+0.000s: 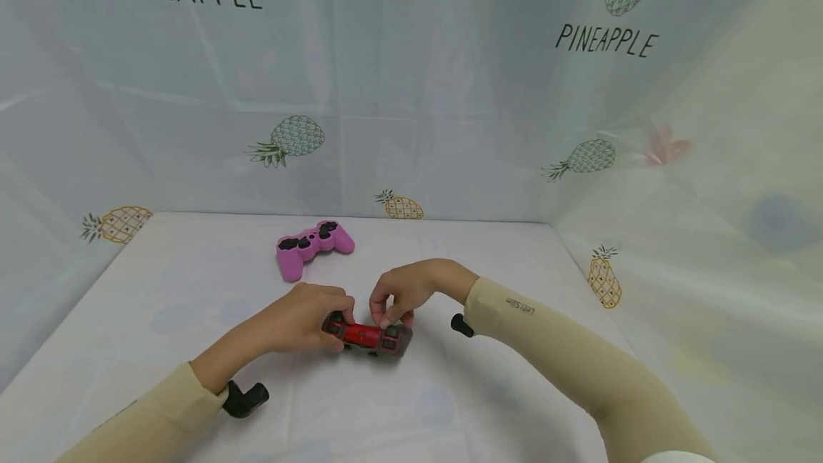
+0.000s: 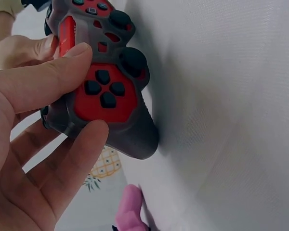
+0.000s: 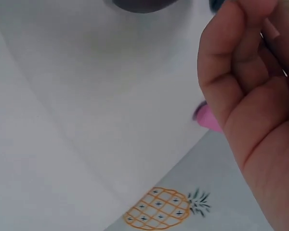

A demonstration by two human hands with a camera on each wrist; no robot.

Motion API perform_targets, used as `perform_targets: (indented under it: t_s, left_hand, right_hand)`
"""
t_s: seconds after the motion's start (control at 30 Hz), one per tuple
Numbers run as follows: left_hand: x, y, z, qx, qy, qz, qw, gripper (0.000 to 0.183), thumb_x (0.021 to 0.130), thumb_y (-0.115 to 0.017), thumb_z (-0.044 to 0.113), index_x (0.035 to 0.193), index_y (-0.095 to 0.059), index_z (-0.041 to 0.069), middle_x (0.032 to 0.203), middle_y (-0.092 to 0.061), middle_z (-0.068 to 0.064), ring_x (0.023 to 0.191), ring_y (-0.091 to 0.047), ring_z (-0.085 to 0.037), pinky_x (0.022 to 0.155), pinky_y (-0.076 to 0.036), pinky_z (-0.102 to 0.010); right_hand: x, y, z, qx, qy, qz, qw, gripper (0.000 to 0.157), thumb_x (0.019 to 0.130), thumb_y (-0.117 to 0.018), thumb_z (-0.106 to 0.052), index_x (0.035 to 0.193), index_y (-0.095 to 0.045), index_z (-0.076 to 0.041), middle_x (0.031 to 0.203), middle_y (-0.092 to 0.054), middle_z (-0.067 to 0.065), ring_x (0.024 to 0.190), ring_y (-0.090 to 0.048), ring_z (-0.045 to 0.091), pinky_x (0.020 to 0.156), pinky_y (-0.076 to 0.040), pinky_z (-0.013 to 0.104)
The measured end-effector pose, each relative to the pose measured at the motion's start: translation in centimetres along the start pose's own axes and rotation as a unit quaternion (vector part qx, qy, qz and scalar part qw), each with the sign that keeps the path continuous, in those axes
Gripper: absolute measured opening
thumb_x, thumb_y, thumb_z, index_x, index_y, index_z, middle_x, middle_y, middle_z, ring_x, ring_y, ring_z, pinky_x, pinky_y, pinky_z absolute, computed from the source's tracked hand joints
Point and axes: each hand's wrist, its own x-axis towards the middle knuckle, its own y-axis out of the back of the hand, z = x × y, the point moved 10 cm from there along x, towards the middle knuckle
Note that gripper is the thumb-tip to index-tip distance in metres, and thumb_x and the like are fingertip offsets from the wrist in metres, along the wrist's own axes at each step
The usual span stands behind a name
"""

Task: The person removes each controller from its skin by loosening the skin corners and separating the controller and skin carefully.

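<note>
A red and black game controller (image 1: 362, 336) is held over the white table by the left hand (image 1: 307, 316). In the left wrist view, that hand's thumb lies on the controller (image 2: 106, 91) near the direction buttons, with fingers at its side and underneath. The right hand (image 1: 405, 291) pinches the far edge of the same controller, near its other end, with bent fingers. From the right wrist, only a dark grip end of the controller (image 3: 144, 4) shows beside the curled right hand (image 3: 260, 96); its exact fingertip contact is cut off.
A pink game controller (image 1: 313, 245) lies on the white table (image 1: 212, 291) behind the left hand. A pineapple-print sheet (image 1: 411, 91) hangs at the back and sides. Black wrist mounts (image 1: 246, 399) stick out below the sleeves.
</note>
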Motion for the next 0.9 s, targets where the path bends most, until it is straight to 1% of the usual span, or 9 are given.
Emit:
perform_targets:
  t_s: [0.13,0.23,0.37,0.53,0.6,0.77,0.83,0.9]
  left_hand:
    - [0.1,0.0,0.1,-0.002,0.0,-0.004,1.0,0.035,0.075,-0.098,0.024,0.093,-0.069,0.03,0.088,-0.06,0.021,0.076,-0.052,-0.003,0.069,-0.044,-0.026]
    - [0.2,-0.1,0.1,-0.004,-0.006,-0.005,1.0,0.034,0.075,-0.098,0.024,0.093,-0.069,0.03,0.089,-0.06,0.021,0.076,-0.052,-0.003,0.069,-0.044,-0.026]
    - [0.1,0.1,0.1,-0.006,-0.01,-0.001,0.9999,0.035,0.075,-0.098,0.023,0.093,-0.07,0.029,0.088,-0.061,0.02,0.075,-0.051,-0.003,0.067,-0.043,-0.026]
    - [0.0,0.1,0.1,-0.008,-0.009,-0.004,0.9999,0.034,0.075,-0.098,0.022,0.093,-0.07,0.029,0.087,-0.06,0.019,0.074,-0.051,-0.002,0.067,-0.043,-0.025]
    - [0.1,0.1,0.1,-0.007,-0.012,-0.004,0.9999,0.033,0.075,-0.098,0.022,0.093,-0.07,0.028,0.087,-0.06,0.02,0.074,-0.051,-0.002,0.067,-0.043,-0.025]
    - [0.3,0.2,0.0,0.0,-0.015,-0.006,0.9999,0.033,0.075,-0.097,0.023,0.093,-0.07,0.029,0.087,-0.06,0.021,0.074,-0.051,-0.002,0.068,-0.043,-0.026]
    - [0.4,0.2,-0.1,0.001,-0.016,-0.009,0.9998,0.033,0.076,-0.097,0.022,0.092,-0.07,0.029,0.087,-0.059,0.021,0.074,-0.051,-0.002,0.068,-0.043,-0.027]
    - [0.6,0.1,-0.1,0.002,-0.02,-0.012,0.9997,0.033,0.076,-0.097,0.023,0.092,-0.069,0.029,0.087,-0.059,0.021,0.074,-0.051,-0.001,0.069,-0.043,-0.026]
  right_hand:
    - [0.3,-0.3,1.0,0.033,0.003,-0.019,0.999,0.006,0.103,-0.071,-0.015,0.097,-0.071,-0.016,0.086,-0.06,-0.007,0.065,-0.063,0.011,0.069,-0.054,0.024]
    - [0.4,-0.4,1.5,0.051,0.004,-0.02,0.999,0.007,0.103,-0.072,-0.014,0.096,-0.072,-0.016,0.086,-0.061,-0.006,0.064,-0.062,0.011,0.069,-0.054,0.025]
    - [0.5,-0.3,1.4,0.047,0.009,-0.016,0.999,0.011,0.102,-0.071,-0.009,0.094,-0.072,-0.017,0.085,-0.062,-0.005,0.063,-0.063,0.012,0.071,-0.055,0.03]
    - [0.6,-0.4,0.7,0.051,0.034,-0.023,0.998,0.014,0.101,-0.067,-0.002,0.095,-0.068,-0.014,0.085,-0.059,-0.007,0.069,-0.059,0.01,0.072,-0.053,0.035]
    - [0.4,-0.5,0.5,0.057,0.052,-0.013,0.997,0.012,0.102,-0.065,-0.003,0.097,-0.067,-0.013,0.085,-0.058,-0.008,0.07,-0.056,0.009,0.072,-0.051,0.036]
    - [-0.4,-0.6,0.5,0.067,0.09,0.041,0.993,0.008,0.107,-0.062,-0.01,0.101,-0.065,-0.012,0.084,-0.056,-0.008,0.065,-0.049,0.009,0.066,-0.044,0.026]
    - [-0.7,-0.7,0.7,0.07,0.097,0.057,0.991,0.008,0.108,-0.061,-0.012,0.102,-0.064,-0.013,0.086,-0.055,-0.008,0.065,-0.047,0.009,0.064,-0.041,0.023]
    - [-1.0,-0.8,0.9,0.068,0.097,0.065,0.991,0.008,0.109,-0.06,-0.013,0.102,-0.063,-0.014,0.09,-0.055,-0.008,0.066,-0.045,0.009,0.065,-0.039,0.023]
